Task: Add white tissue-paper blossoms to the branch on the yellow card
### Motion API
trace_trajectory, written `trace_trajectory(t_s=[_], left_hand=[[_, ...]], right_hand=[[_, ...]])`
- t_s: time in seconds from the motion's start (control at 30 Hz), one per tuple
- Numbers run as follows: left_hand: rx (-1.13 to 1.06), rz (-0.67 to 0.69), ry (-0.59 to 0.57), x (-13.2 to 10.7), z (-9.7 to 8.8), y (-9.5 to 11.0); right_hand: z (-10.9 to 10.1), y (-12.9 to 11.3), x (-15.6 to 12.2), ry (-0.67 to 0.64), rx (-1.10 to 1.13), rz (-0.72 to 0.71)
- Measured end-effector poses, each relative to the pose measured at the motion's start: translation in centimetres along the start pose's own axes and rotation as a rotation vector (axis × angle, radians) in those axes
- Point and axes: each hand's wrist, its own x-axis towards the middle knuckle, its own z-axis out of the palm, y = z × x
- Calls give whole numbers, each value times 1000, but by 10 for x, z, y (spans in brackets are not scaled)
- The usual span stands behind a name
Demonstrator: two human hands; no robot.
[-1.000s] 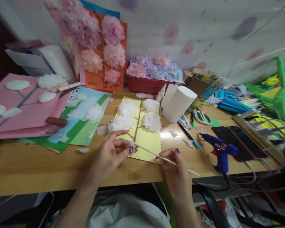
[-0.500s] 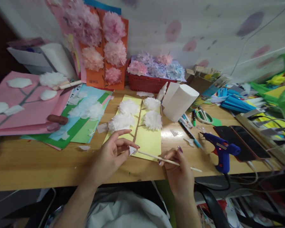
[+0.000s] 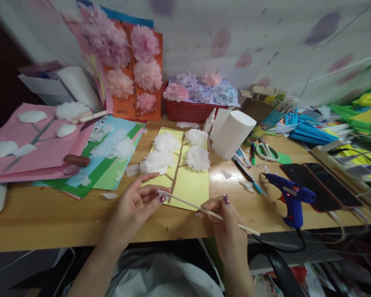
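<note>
My right hand [image 3: 227, 220] is closed round a thin wooden stick [image 3: 188, 202] that slants across toward my left hand. At the stick's far tip, my left hand [image 3: 132, 212] pinches a small piece of white paper [image 3: 164, 192] against it. Both hands are held over the table's front part, just before a yellow sheet [image 3: 191, 187]. On that sheet a brown branch [image 3: 178, 163] is drawn, with fluffy white paper flowers [image 3: 197, 158] on both sides of it.
A blue glue gun [image 3: 292, 196] with a lit red light lies right, beside two phones [image 3: 330, 185]. Scissors [image 3: 267, 152], pens [image 3: 247, 176] and a white paper roll [image 3: 233, 134] stand nearer. Coloured sheets [image 3: 89, 177] lie left; a red basket [image 3: 193, 112] is behind.
My left hand has turned, and the white paper now lies folded close on the stick's tip between the fingers. Both hands have shifted slightly left with the stick.
</note>
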Motion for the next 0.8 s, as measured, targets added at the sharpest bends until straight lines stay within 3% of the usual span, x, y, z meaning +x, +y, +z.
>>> trace_trajectory(t_s=[0.17, 0.27, 0.37, 0.57, 0.67, 0.8], left_hand=[[138, 67, 58, 8, -16, 6], [210, 157, 127, 17, -19, 16], [302, 222, 129, 28, -15, 22], [591, 338, 122, 58, -4, 17], [749, 379, 140, 69, 0, 18], [806, 399, 148, 75, 3, 20]], right_hand=[[7, -2, 0, -9, -64, -76], [12, -6, 8, 64, -105, -146], [19, -10, 18, 85, -240, -191], [36, -5, 30, -9, -422, -263], [41, -1, 30, -18, -466, -264], [44, 2, 29, -75, -467, -270]])
